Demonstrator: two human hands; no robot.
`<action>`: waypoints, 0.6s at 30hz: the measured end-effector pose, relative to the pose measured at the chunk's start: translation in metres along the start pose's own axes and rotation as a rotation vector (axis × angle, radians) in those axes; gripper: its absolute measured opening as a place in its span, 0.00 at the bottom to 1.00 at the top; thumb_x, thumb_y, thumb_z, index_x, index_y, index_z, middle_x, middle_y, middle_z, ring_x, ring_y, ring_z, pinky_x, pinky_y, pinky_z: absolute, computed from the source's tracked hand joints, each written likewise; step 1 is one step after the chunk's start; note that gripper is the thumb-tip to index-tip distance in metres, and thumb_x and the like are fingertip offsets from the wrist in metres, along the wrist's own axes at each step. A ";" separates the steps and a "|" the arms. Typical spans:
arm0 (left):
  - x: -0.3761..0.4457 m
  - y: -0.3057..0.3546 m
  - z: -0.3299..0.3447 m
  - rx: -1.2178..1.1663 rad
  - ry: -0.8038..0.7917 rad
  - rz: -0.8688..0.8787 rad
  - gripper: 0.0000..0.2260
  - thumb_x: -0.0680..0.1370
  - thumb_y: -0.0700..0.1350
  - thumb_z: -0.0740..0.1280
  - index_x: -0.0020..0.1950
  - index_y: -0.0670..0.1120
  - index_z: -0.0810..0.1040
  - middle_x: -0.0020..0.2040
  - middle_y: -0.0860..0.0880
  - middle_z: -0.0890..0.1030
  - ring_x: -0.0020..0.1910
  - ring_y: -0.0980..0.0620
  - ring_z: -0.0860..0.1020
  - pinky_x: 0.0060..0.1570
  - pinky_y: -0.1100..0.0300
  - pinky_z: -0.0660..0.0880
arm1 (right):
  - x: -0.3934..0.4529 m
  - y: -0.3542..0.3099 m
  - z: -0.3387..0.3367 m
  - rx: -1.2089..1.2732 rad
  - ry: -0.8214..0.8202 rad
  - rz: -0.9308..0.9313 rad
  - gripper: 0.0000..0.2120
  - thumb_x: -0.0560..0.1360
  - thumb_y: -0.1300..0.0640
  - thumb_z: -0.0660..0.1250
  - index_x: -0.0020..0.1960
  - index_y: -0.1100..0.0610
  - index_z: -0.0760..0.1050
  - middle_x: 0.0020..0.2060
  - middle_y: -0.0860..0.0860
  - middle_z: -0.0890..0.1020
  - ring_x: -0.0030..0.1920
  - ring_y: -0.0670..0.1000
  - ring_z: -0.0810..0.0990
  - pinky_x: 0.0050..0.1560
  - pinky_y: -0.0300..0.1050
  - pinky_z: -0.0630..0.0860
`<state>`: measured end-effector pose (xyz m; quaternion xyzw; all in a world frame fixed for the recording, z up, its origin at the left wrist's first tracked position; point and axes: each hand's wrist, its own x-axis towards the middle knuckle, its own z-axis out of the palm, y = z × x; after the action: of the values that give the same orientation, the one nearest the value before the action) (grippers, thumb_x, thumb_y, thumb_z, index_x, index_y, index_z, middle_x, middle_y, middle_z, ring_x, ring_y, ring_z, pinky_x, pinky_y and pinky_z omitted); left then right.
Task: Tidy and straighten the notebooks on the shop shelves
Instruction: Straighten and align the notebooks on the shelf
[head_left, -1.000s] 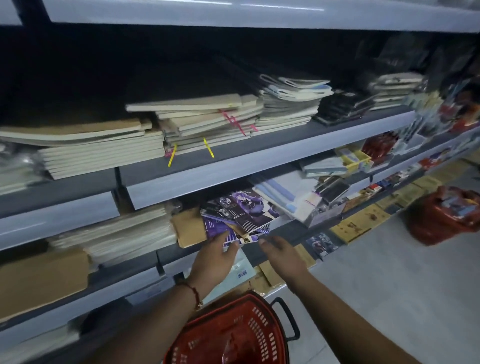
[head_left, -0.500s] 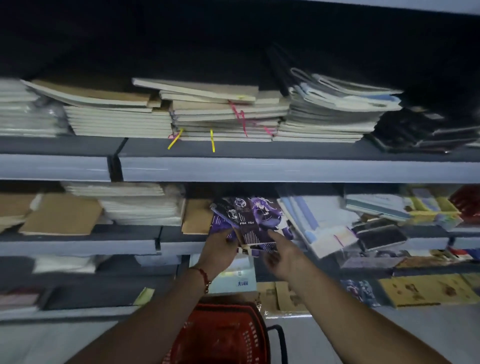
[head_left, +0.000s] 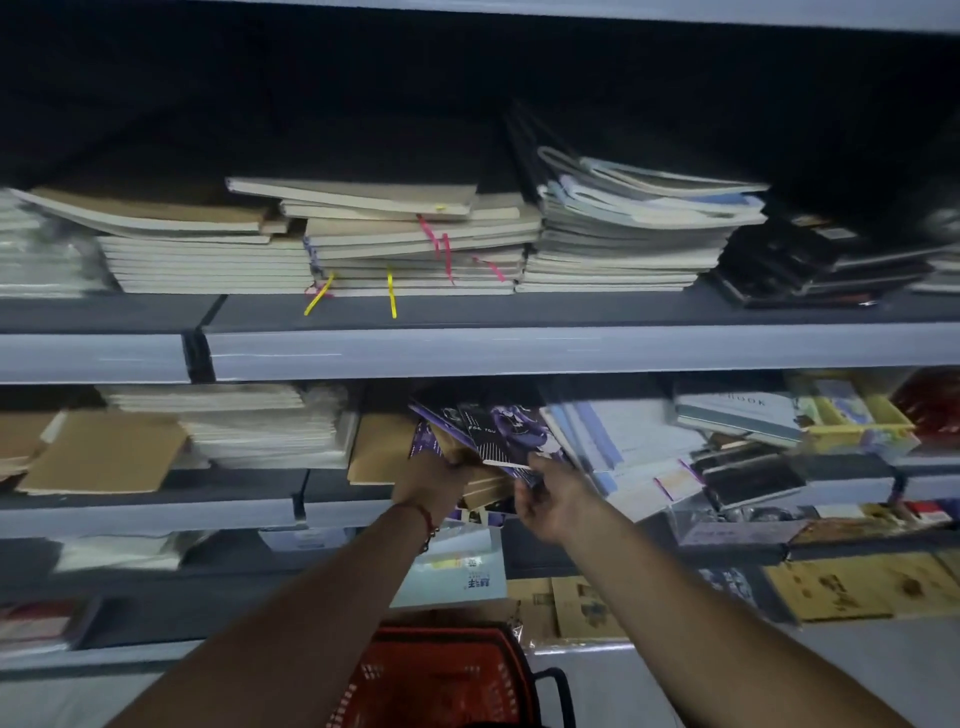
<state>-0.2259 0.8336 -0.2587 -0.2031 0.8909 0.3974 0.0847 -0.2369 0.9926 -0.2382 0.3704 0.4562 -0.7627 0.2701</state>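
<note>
While both hands reach to the middle shelf (head_left: 249, 512), the left hand (head_left: 428, 486) grips the near-left edge of the purple notebooks (head_left: 498, 428) with curled fingers, and the right hand (head_left: 553, 501) pinches their near-right corner. Directly left of this grip lies a brown notebook (head_left: 379, 449); below it, a red basket (head_left: 441, 675).

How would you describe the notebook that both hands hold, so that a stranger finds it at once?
Find the second shelf from the top, then its middle, directly above the red basket. The purple notebook lies there; only it has a dark purple illustrated cover, between brown and white-blue ones.
</note>
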 end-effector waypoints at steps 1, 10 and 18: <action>0.002 0.001 0.002 0.039 -0.007 -0.005 0.21 0.74 0.58 0.72 0.30 0.48 0.68 0.28 0.52 0.70 0.29 0.53 0.70 0.28 0.60 0.61 | 0.001 0.002 0.000 -0.004 0.008 -0.004 0.09 0.80 0.55 0.68 0.45 0.60 0.76 0.26 0.53 0.80 0.22 0.46 0.75 0.21 0.36 0.75; 0.028 -0.011 0.003 0.056 -0.048 -0.025 0.14 0.78 0.50 0.70 0.38 0.46 0.71 0.42 0.44 0.79 0.40 0.46 0.78 0.38 0.57 0.72 | 0.003 0.005 -0.002 0.011 0.036 -0.033 0.09 0.79 0.56 0.69 0.46 0.61 0.76 0.29 0.55 0.81 0.26 0.47 0.76 0.21 0.38 0.75; -0.013 -0.036 -0.046 -0.588 -0.296 -0.179 0.04 0.82 0.39 0.63 0.47 0.41 0.74 0.37 0.41 0.80 0.34 0.44 0.79 0.28 0.61 0.71 | 0.007 0.011 0.005 -0.016 0.055 -0.049 0.06 0.80 0.57 0.68 0.50 0.60 0.77 0.35 0.55 0.81 0.30 0.48 0.77 0.22 0.38 0.77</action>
<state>-0.1982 0.7818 -0.2482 -0.2363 0.6949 0.6533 0.1856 -0.2343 0.9829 -0.2475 0.3776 0.4785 -0.7549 0.2420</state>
